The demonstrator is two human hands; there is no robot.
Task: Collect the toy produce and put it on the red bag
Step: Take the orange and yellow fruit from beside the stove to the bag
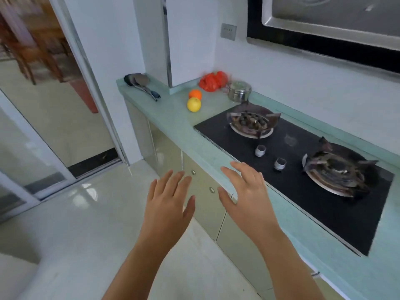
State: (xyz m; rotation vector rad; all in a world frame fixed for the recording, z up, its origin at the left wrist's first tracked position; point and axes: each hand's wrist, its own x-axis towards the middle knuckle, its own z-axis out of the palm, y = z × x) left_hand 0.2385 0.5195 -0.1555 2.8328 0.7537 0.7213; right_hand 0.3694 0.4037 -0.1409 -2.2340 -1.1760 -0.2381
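Note:
A yellow toy fruit (pixel 194 105) and an orange toy fruit (pixel 195 94) sit side by side on the pale green counter (pixel 173 118), far from me. Just behind them a crumpled red bag (pixel 213 81) lies against the wall. My left hand (pixel 167 198) hovers in front of the cabinet doors, fingers spread and empty. My right hand (pixel 244 191) hovers over the counter's front edge, also spread and holding nothing. Both hands are well short of the fruit.
A steel lidded pot (pixel 239 90) stands right of the red bag. A black gas hob (pixel 292 169) with two burners and two knobs fills the counter's right part. A dark spatula (pixel 141 84) lies at the counter's far left end. A sliding glass door (pixel 32 148) is at the left.

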